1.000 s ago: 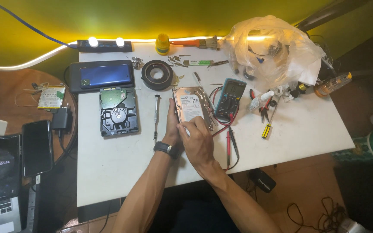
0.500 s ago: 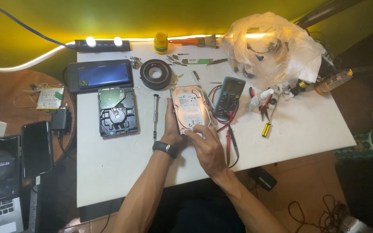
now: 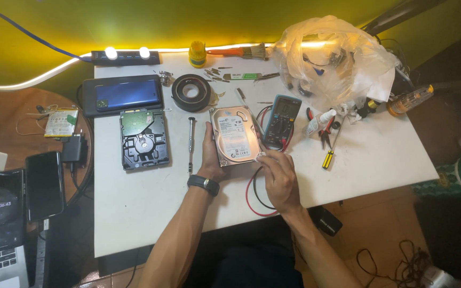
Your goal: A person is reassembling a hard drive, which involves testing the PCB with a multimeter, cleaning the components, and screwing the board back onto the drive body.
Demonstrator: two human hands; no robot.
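Note:
A silver hard drive with a white label lies face up near the middle of the white table. My left hand, with a black watch on the wrist, grips the drive's left edge. My right hand touches its lower right corner with the fingertips. A small screwdriver lies just left of my left hand. A second hard drive, black with its circuit board up, rests further left. A multimeter with red and black leads sits right of the silver drive.
A black tape roll, a dark blue phone, small tools, a yellow jar and a brush line the back. A clear plastic bag fills the back right. A yellow-handled screwdriver and pliers lie right. A side table with phones stands left.
The silver drive has settled flatter on the table. My right hand slid from over the drive down to its lower right corner. My left hand kept its grip on the left edge.

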